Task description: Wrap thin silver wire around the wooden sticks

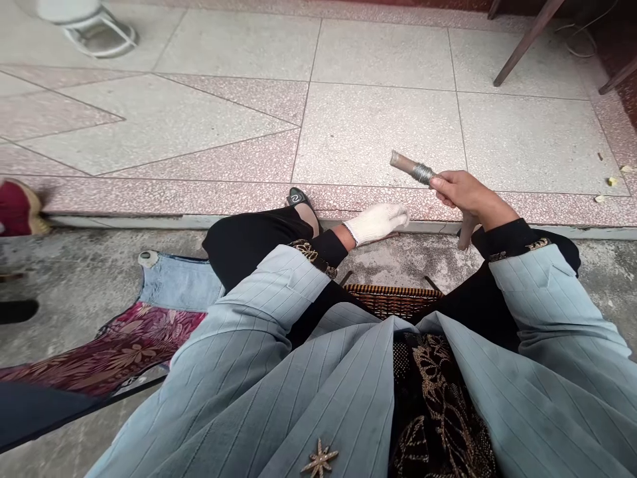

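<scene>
My right hand (462, 192) is bare and closed around a short wooden stick (403, 162). Silvery wire (423, 174) is coiled around the stick just ahead of my thumb, and the stick's far end points up and left. My left hand (375, 224), in a white knitted glove, is over the step edge, apart from the stick. Its fingers reach right, loosely bent, and nothing shows in them. Below my right hand is a tan, narrow shape (466, 229), partly hidden; I cannot tell what it is.
A raised tiled floor (378, 126) lies ahead, with a step edge before my feet. A woven seat (393, 302) is between my legs. A white stool (99, 30) is at upper left, wooden legs (527, 41) at upper right. Patterned fabric and denim (176, 285) are left.
</scene>
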`<state>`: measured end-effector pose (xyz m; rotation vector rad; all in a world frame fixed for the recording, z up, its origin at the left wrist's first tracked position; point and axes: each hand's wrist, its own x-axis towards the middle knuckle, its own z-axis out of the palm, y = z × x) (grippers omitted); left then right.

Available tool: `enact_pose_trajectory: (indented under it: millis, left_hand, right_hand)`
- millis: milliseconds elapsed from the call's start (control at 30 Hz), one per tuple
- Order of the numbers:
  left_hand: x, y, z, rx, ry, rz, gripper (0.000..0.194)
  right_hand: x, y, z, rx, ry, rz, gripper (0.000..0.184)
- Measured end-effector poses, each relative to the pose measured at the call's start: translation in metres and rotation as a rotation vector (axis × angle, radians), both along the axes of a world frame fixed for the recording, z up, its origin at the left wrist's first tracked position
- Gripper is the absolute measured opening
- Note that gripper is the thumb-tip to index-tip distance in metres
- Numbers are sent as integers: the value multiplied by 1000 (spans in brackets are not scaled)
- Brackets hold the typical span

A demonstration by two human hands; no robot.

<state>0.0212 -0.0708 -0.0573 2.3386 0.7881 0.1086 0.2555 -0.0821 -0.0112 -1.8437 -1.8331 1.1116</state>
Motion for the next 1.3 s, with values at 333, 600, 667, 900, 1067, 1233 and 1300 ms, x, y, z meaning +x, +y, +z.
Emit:
enact_pose_trajectory:
  millis: [333,600,667,900,1067,1233,1300]
  left_hand:
    - [-5,15,-4,44,22,162,35]
    - [-9,20,1,164,178,63,33]
    - [-11,17,8,205,174,56,33]
    - [-6,4,15,25,6,-2,32]
    - [-4,-1,12,-256,-177,-5,36]
    - [-1,-2,2,-226,-88,-89,32]
    - [2,-2,-1,-219,-86,-128,32]
  right_hand:
    - [-1,-19,19,-169,498,340,47]
    - [2,-14,10,-445,250,741,48]
    - [2,-12,5,-479,92,730,46]
    - [-4,-4,-9,-196,-457,394,40]
    - [-4,-3,0,-49,-146,98,38]
    - [1,-9,8,-61,325,108,46]
    - [0,-12,12,-92,402,141,48]
